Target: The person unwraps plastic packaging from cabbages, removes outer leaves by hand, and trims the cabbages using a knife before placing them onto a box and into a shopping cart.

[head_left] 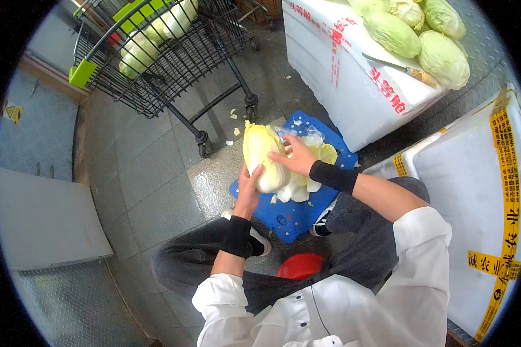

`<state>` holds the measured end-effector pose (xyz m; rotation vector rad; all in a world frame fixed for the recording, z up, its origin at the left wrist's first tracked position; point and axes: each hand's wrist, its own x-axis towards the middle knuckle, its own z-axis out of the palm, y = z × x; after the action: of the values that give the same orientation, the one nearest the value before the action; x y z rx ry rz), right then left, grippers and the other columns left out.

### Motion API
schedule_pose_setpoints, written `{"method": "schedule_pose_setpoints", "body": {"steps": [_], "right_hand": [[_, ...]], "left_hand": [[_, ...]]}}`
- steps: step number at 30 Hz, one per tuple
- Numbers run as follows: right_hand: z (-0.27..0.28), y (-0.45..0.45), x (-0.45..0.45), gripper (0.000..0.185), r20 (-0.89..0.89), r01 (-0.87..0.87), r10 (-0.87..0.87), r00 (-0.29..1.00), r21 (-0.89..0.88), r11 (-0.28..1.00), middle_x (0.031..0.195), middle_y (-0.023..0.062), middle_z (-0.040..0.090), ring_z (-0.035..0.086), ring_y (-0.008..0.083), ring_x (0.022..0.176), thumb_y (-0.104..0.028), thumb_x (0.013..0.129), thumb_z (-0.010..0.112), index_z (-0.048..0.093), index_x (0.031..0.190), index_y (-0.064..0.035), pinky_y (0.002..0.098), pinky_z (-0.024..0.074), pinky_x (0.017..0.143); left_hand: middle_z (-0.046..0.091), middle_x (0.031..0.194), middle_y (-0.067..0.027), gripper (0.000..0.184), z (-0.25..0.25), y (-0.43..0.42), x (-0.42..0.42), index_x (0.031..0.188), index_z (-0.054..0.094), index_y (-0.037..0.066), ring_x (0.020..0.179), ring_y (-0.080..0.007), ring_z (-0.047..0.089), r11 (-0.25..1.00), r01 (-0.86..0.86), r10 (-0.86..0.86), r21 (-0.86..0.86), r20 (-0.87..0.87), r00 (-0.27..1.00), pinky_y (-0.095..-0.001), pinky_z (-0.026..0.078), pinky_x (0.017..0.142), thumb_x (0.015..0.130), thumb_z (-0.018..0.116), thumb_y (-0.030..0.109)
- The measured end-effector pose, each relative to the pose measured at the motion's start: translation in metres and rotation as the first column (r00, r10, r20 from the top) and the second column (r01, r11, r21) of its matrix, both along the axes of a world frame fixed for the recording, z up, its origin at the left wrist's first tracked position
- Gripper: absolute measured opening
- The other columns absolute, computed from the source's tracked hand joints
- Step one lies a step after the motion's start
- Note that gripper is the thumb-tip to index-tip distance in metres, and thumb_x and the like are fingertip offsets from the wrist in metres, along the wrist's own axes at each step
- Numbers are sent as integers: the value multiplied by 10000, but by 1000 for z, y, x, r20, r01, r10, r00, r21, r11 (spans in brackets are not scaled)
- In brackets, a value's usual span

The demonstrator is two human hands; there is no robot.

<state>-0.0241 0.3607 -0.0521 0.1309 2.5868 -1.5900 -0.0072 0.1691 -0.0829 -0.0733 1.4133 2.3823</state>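
A pale yellow napa cabbage (263,156) is held upright in front of me, above a blue mat (286,220). My left hand (249,188) grips its lower left side, the thumb on the leaves. On the right side, my right hand (294,157) touches the cabbage with its fingers spread; its palm side is hidden. Loose outer leaves (298,188) and some clear plastic (314,137) lie on the mat behind and below the right hand. Black bands cover both wrists.
A black cart (173,69) with cabbages stands at the upper left. At the upper right, a white foam box (330,69) carries green cabbages (440,58) and a knife (402,68). Another taped box (474,173) is at the right. A red object (301,266) sits between my legs.
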Motion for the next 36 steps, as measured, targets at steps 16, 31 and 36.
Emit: {"method": "schedule_pose_setpoints", "body": {"steps": [16,31,36], "right_hand": [[-13,12,18,518,77,112,-120,990,91,989,1047,270,624,618,403,1010,-284,858,618,427,1213,41,427,491,866],[-79,41,4,709,213,-206,116,970,471,858,1172,262,568,588,383,1058,-476,782,699,475,1272,-16,455,480,895],[-46,40,6,654,108,-263,264,959,691,673,1202,230,530,587,416,1018,-499,829,643,470,1259,-38,485,499,836]], "left_hand": [[488,1384,-100,656,-13,0,8,1425,362,108,1260,-269,481,966,-111,40,234,288,957,-456,390,1049,951,425,558],[467,1288,-324,933,6,-5,7,1454,295,88,1045,-471,574,730,98,-311,677,202,929,-637,510,794,808,456,741],[471,1281,-351,885,13,-2,13,1473,263,97,1049,-480,582,741,108,-353,663,247,902,-570,558,736,859,353,728]]}}
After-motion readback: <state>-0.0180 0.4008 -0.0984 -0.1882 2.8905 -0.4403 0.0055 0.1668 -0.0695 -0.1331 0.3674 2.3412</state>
